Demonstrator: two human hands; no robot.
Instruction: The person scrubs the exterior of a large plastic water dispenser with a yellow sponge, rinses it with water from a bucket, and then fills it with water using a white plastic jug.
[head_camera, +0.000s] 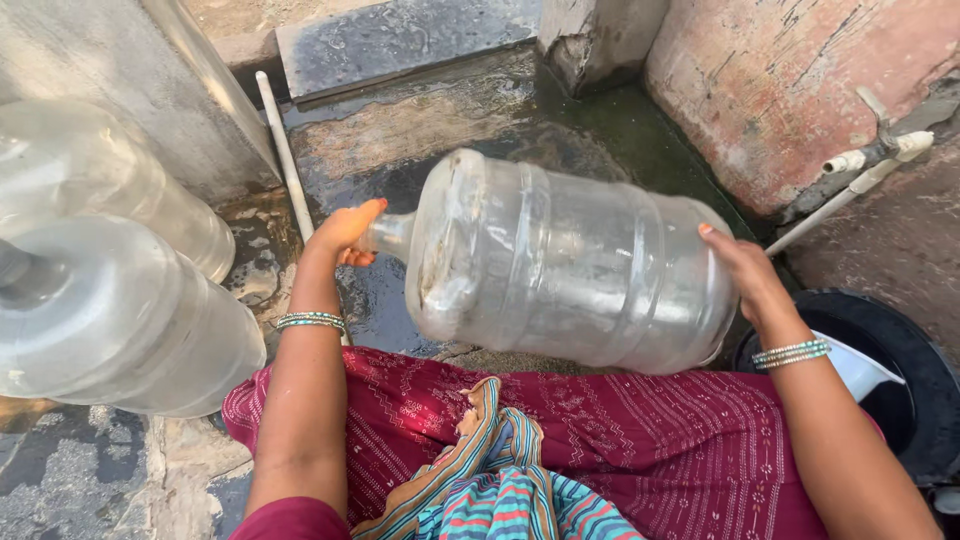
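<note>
A large clear plastic water jug (570, 265) lies on its side in the air above my lap, its neck pointing left. My left hand (345, 232) grips the neck and covers the mouth. My right hand (745, 275) presses flat against the jug's base on the right. Both wrists wear beaded bangles. A little dirty water and grime show inside the jug.
Two more clear jugs (110, 300) stand at the left beside a concrete wall. A white pipe (285, 150) runs along the wet stone floor (450, 110). A black tub (900, 370) holding a white scoop sits at the right, under a white tap (880, 150) on the pink wall.
</note>
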